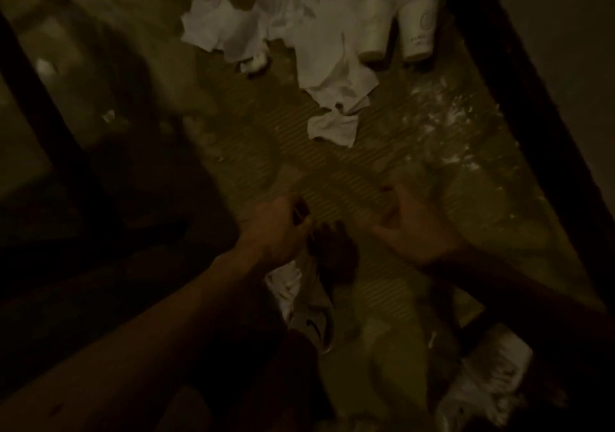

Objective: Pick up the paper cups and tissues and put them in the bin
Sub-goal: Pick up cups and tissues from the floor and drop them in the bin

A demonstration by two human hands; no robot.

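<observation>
The view is dim and blurred. Crumpled white tissues [319,49] lie in a heap at the far end of a ribbed greenish surface [332,178]. Two white paper cups [396,29] lie side by side to their right. My left hand [279,232] hovers over the near middle of the surface, back up, with loosely bent fingers and nothing seen in it. My right hand [412,228] is beside it, palm turned up and fingers relaxed. Another cup [312,318] and a tissue [286,285] lie just below my left hand. One more cup [492,371] lies at the bottom right.
A dark frame edge [519,105] runs diagonally down the right side of the surface, and another dark bar [50,115] crosses the left. White crumbs or specks [442,122] are scattered on the right part of the surface. No bin can be made out.
</observation>
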